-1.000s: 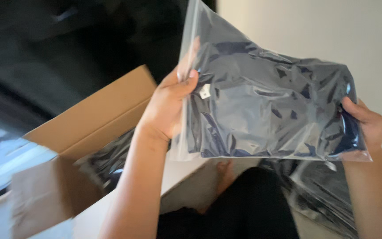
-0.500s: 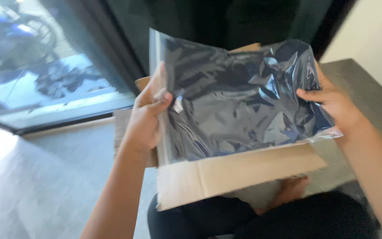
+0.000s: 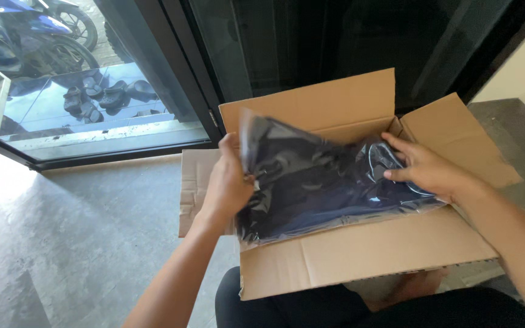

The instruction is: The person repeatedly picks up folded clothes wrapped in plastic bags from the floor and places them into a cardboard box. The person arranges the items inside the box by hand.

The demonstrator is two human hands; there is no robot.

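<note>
Half a second ago the clear plastic bag with the dark folded garment point(image 3: 329, 182) was held up over the open cardboard box point(image 3: 360, 255), nearly facing the camera; now it has come down and tilted flat, its lower edge resting across the box's near flap, so by the look of it the packing of this piece into the box is almost done, with only the release left. The left hand point(image 3: 229, 185) holds the bag's left edge at about nine o'clock of the package, fingers and thumb closed together on the plastic, so this grip is clamped on the bag. The right hand point(image 3: 423, 169) lies at about three o'clock, its fingers spread flat on top of the bag, pressing rather than pinching; whether the thumb catches the edge underneath I cannot tell. The bag thus sits between the two hands, touching both, and half inside the box, whose flaps stand open at twelve, three and nine o'clock. Beyond the box at twelve o'clock is a dark glass door point(image 3: 335, 42); at ten o'clock, outside, several sandals point(image 3: 101, 97) lie near a parked blue motorbike point(image 3: 25, 33). The grey floor point(image 3: 74, 231) spreads at eight o'clock.
</note>
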